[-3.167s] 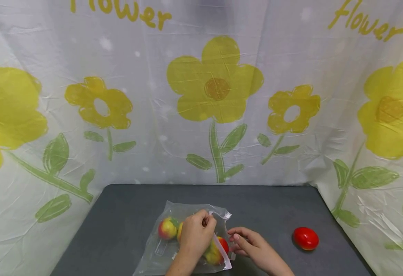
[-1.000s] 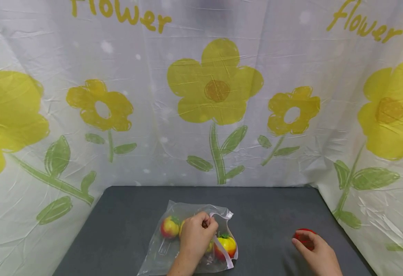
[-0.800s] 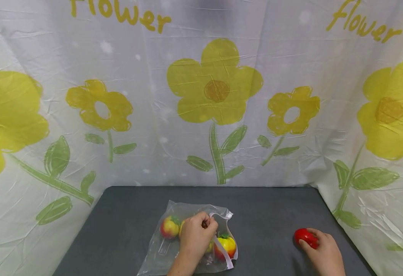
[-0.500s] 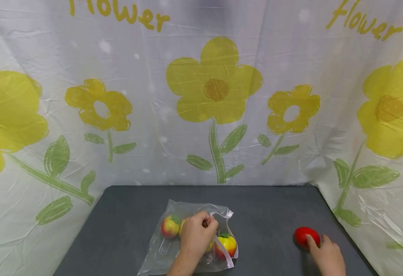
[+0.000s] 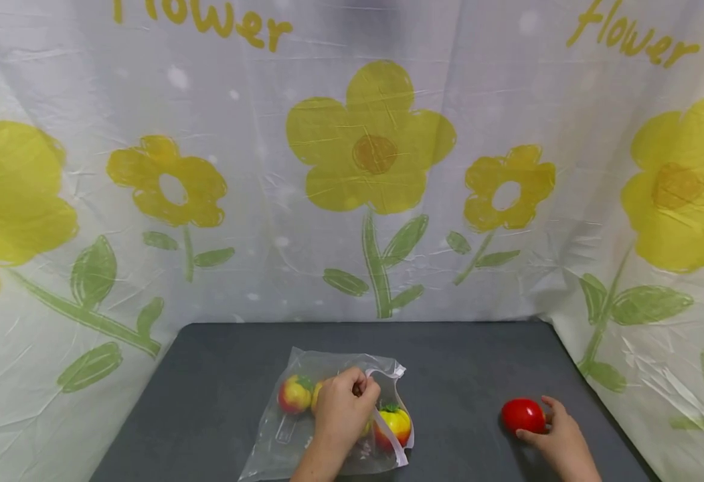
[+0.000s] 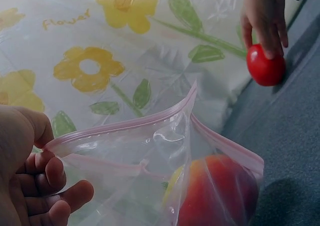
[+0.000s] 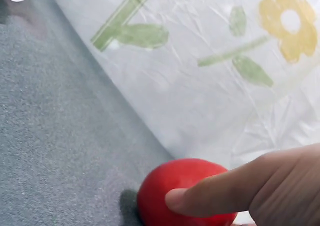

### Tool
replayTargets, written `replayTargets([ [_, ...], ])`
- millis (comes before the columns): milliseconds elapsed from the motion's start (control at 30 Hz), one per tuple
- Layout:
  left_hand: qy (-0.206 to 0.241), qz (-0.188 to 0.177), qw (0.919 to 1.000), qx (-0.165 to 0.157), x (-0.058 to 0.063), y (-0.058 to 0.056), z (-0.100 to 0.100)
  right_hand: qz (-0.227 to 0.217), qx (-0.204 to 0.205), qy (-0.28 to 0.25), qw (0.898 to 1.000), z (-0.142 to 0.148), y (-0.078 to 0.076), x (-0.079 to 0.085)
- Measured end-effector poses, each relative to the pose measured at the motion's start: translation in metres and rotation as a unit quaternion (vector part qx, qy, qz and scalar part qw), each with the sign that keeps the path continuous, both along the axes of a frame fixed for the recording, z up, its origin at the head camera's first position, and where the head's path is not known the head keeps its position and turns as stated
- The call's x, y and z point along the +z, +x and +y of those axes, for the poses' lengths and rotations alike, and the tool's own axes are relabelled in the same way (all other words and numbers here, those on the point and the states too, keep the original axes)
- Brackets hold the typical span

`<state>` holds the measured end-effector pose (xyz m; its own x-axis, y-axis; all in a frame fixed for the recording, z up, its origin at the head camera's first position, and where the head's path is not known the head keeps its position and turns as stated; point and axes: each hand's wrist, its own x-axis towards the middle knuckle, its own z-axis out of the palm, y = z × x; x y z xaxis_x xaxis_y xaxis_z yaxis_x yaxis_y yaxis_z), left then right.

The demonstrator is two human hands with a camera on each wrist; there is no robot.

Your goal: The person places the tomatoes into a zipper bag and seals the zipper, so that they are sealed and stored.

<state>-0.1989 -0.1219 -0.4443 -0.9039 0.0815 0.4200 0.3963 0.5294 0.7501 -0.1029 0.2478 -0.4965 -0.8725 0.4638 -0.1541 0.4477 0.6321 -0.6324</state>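
Observation:
My left hand (image 5: 344, 407) pinches the zip edge of a clear zip bag (image 5: 270, 445) between thumb and fingertips, and the bag's mouth gapes toward the right. Inside are several red-and-yellow fruits; one fruit with a green leafy top (image 5: 394, 426) lies close to the mouth. In the left wrist view, that fruit (image 6: 220, 193) shows through the plastic. My right hand (image 5: 563, 438) holds a smooth, oval red fruit (image 5: 522, 416) by its right end, low over or on the table. Its thumb (image 6: 270, 48) lies along the fruit; the right wrist view hides the other fingers.
The dark grey table (image 5: 460, 361) reaches back to a white curtain (image 5: 255, 268) with yellow flowers, which also hangs along both sides. Dark table surface lies between the bag and the red fruit.
My right hand has left the bag's mouth, reached the red fruit at the right, shifted its grip, and moved it slightly left. The left hand keeps its pinch on the bag.

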Motion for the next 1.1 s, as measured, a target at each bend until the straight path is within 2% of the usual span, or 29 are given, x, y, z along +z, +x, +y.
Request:
replayTargets([
  [100, -0.001, -0.003, 1.0000, 0.000, 0.000, 0.000, 0.000, 0.003, 0.054, 0.032, 0.998, -0.002, 0.000, -0.001],
  [200, 0.000, -0.007, 1.0000, -0.001, 0.001, 0.000, -0.001, 0.008, 0.077, 0.032, 0.997, -0.007, 0.001, 0.001],
  [433, 0.007, -0.013, 0.9999, -0.005, 0.003, 0.001, -0.001, 0.013, 0.046, -0.023, 0.999, -0.028, 0.001, 0.008],
  [633, 0.008, -0.017, 0.9998, -0.004, 0.004, 0.001, -0.002, 0.011, 0.014, -0.063, 0.998, -0.035, 0.005, 0.006],
  [733, 0.009, -0.019, 0.9998, -0.004, 0.004, 0.001, -0.002, -0.010, 0.006, -0.083, 0.997, -0.031, 0.006, 0.005],
  [800, 0.008, -0.019, 0.9998, -0.002, 0.004, 0.001, -0.002, -0.032, 0.008, -0.077, 0.997, -0.028, 0.007, 0.005],
  [933, 0.003, -0.019, 0.9998, 0.002, 0.004, 0.001, -0.002, -0.072, 0.026, -0.038, 0.996, -0.024, 0.013, 0.009],
  [1100, 0.002, -0.013, 0.9999, 0.004, 0.005, 0.001, -0.002, -0.117, 0.059, 0.009, 0.991, -0.023, 0.016, 0.013],
])
